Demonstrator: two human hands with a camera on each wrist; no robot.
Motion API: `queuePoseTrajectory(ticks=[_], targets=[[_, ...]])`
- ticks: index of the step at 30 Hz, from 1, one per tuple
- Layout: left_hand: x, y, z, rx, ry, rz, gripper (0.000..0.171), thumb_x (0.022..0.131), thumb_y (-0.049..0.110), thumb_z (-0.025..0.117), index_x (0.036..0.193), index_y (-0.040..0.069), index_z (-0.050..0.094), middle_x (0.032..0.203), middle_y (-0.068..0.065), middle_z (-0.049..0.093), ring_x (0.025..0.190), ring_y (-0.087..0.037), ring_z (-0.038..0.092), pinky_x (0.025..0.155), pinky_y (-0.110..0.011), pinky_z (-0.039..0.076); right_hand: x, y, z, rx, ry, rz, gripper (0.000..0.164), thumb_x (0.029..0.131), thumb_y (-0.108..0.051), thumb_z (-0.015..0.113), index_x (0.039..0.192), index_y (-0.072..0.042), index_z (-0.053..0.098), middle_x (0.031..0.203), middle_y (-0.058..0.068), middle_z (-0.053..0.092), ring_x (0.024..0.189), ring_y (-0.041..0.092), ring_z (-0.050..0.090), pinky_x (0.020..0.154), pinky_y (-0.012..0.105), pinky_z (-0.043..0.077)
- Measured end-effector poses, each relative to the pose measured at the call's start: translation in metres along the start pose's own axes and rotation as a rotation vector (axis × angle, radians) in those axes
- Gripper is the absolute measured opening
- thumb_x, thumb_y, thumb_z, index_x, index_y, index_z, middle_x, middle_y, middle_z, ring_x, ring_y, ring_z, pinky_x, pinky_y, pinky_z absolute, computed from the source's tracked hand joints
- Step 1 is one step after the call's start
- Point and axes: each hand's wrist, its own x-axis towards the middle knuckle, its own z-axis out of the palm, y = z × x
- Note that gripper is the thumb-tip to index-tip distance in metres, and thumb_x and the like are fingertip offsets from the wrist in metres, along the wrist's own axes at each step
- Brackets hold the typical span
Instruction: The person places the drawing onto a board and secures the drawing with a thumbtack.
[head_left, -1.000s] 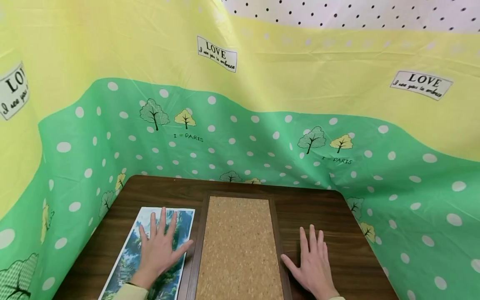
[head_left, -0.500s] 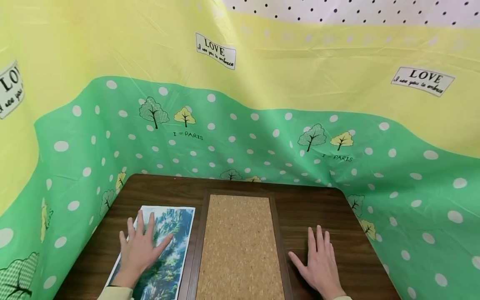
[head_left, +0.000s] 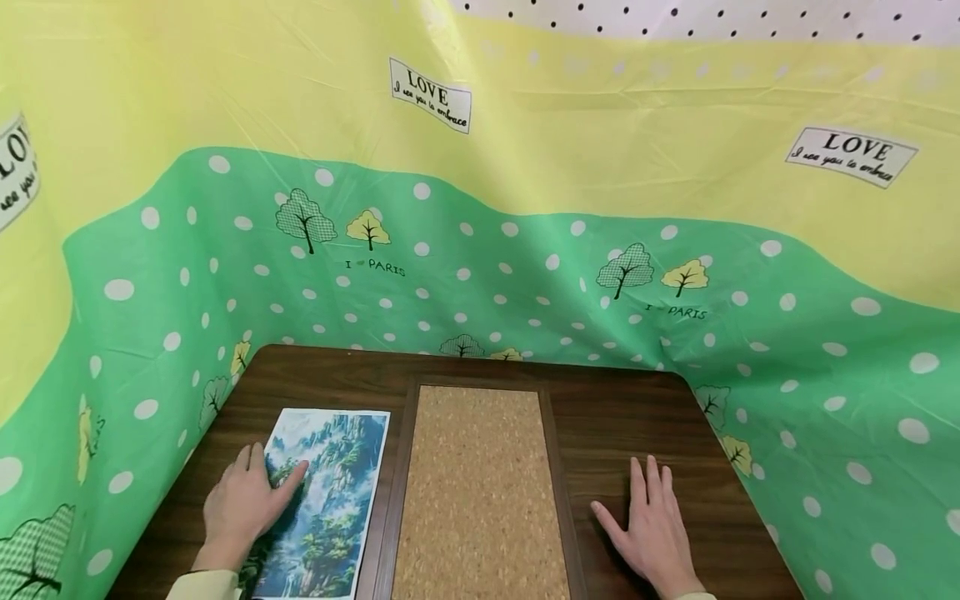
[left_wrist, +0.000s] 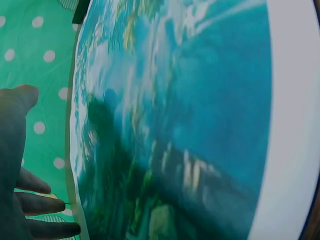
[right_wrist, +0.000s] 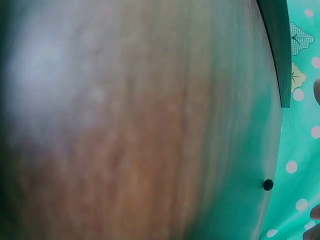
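A landscape print (head_left: 330,500) with blue mountains and green trees lies on the dark wood table. My left hand (head_left: 240,504) is over the print's left edge, its thumb apart from the fingers and reaching over the picture. In the left wrist view, my left hand (left_wrist: 20,165) shows beside the print (left_wrist: 175,115), with its fingers extended. A framed cork board (head_left: 480,492) lies to the right of the print. Right of the board, my right hand (head_left: 652,529) rests on the table with fingers straight and thumb spread, holding nothing.
The dark wood table (head_left: 615,408) has rounded far corners. Around its back and sides hangs a green and yellow curtain (head_left: 480,258) with dots and trees. A small black round thing (right_wrist: 268,184) shows in the right wrist view.
My left hand has slid left from the middle of the print to its left edge, uncovering more of the picture. The right hand has shifted slightly right, away from the board.
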Motion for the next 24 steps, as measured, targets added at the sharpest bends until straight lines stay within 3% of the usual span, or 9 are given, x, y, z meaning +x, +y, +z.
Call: queuePoseTrajectory(ticks=[4,11,18,24], targets=[[0.0,-0.007,-0.001,0.008,-0.017,-0.027,0.114,0.089,0.08,0.045,0.142,-0.021,0.036,0.138,-0.044,0.043,0.111,-0.06,0.052,0.077,-0.063,0.049,0.0,0.003,-0.002,0.006,-0.015,0.013,0.099,0.09,-0.062,0.064,0.152,0.008,0.03,0.155,0.038,0.026,0.141,0.061,0.022,0.106,0.069,0.028],[0.004,-0.013,-0.003,0.013,-0.029,-0.049,0.105,0.092,0.073,0.048,0.136,-0.022,0.041,0.126,-0.044,0.049,0.107,-0.059,0.053,0.083,-0.062,0.048,0.0,0.008,-0.008,-0.012,-0.04,0.021,0.096,0.092,-0.061,0.063,0.149,0.011,0.033,0.149,0.038,0.036,0.139,0.056,0.029,0.11,0.064,0.026],[0.005,-0.019,-0.008,-0.045,-0.123,-0.089,0.099,0.092,0.073,0.05,0.135,-0.017,0.048,0.126,-0.041,0.051,0.104,-0.053,0.058,0.076,-0.058,0.051,-0.003,0.011,-0.013,-0.023,-0.064,0.065,0.084,0.092,-0.056,0.066,0.14,0.01,0.047,0.135,0.038,0.048,0.12,0.058,0.045,0.089,0.069,0.043],[0.006,-0.021,-0.013,-0.114,-0.148,-0.123,0.092,0.092,0.07,0.054,0.132,-0.013,0.053,0.121,-0.037,0.057,0.086,-0.042,0.064,0.061,-0.049,0.051,-0.008,0.017,-0.012,-0.007,-0.087,0.091,0.068,0.089,-0.045,0.073,0.129,0.009,0.059,0.124,0.035,0.056,0.111,0.056,0.052,0.085,0.066,0.046]])
